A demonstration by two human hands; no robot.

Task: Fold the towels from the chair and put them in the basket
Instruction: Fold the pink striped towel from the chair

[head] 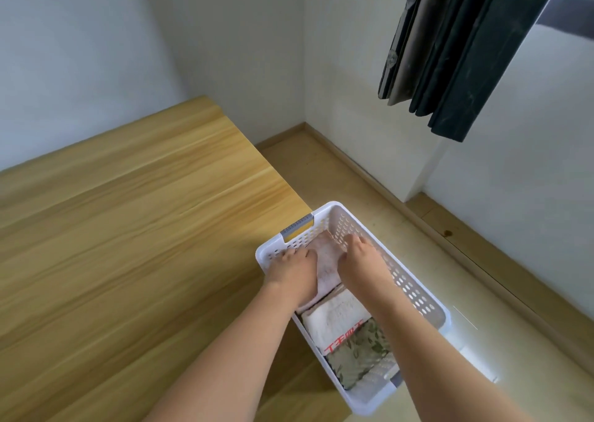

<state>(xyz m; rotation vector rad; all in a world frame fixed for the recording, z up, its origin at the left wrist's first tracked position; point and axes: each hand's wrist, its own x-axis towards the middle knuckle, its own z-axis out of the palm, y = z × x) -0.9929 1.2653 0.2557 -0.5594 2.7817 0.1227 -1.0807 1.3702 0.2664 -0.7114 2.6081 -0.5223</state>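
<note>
The white perforated plastic basket [414, 288] sits just beside the right edge of the wooden tabletop [128, 228], apparently on the floor. Inside its far end, the left hand [294, 269] and right hand [361, 257] grip a folded pale pink towel [324, 261] from either side, fingers curled around its edges. Pulling the hands out carelessly could drag the fold open — or leave it riding up the wall. Nearer in the basket lie a white folded towel with red lettering [337, 320] and a green leaf-patterned folded towel [356, 354].
</note>
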